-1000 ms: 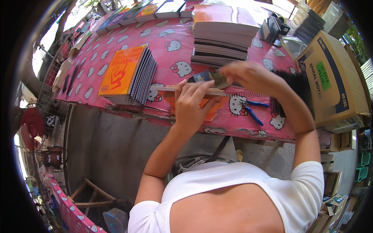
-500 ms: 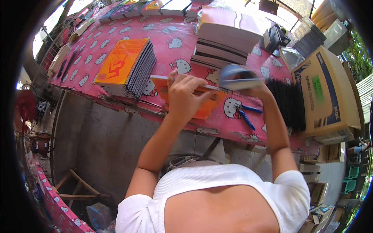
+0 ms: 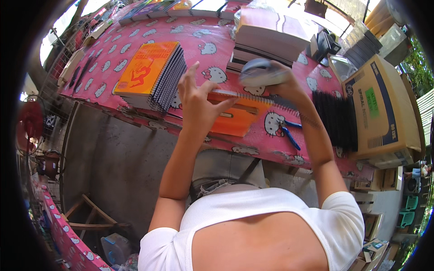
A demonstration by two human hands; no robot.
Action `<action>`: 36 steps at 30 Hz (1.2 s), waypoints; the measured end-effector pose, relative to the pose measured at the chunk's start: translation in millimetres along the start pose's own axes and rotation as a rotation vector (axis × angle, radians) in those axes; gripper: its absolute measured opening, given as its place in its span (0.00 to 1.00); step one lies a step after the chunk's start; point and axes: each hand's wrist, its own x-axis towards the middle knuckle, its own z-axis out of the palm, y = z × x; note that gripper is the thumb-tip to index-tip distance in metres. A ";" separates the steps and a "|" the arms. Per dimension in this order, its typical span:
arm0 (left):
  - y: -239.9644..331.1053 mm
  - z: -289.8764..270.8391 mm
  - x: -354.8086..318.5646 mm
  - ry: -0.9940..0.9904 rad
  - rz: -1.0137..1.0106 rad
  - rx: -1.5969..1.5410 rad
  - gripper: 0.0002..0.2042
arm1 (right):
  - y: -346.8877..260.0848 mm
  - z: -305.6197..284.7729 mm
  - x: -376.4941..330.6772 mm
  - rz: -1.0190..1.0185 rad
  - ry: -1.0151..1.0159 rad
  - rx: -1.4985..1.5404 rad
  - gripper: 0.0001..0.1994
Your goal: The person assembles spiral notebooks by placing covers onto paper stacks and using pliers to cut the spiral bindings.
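Note:
An orange-covered notebook (image 3: 235,121) lies at the table's near edge, a spiral coil (image 3: 253,97) running along its far edge. My left hand (image 3: 197,97) has thumb and forefinger closed about the left end of that edge, the other fingers raised. In my right hand (image 3: 285,83) is a rounded grey-blue object (image 3: 260,74), held just above the coil; motion blur hides its exact kind. A length of coil trails off the notebook's right end under my right wrist. Blue-handled pliers (image 3: 291,133) lie to the right of the notebook.
A stack of orange spiral notebooks (image 3: 151,74) stands at left, a tall pile of paper blocks (image 3: 273,34) behind my hands. Right of my forearm lie many black coils (image 3: 332,119) beside a cardboard box (image 3: 382,108). A pink patterned cover (image 3: 194,49) spans the table.
My left hand has shifted left along the notebook's coil edge, uncovering more orange cover. My right hand has moved slightly left and up with the grey-blue object.

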 end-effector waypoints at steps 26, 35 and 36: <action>-51.7 3.6 -12.1 0.047 -0.337 -0.981 0.20 | -30.4 21.2 43.2 0.081 -0.260 0.922 0.23; -54.1 9.0 -11.9 0.009 -0.365 -0.998 0.19 | -32.2 31.4 42.9 -0.159 -0.220 0.469 0.28; -56.9 9.2 -14.2 -0.003 -0.370 -0.992 0.19 | -24.1 37.4 40.8 -0.151 -0.216 0.480 0.28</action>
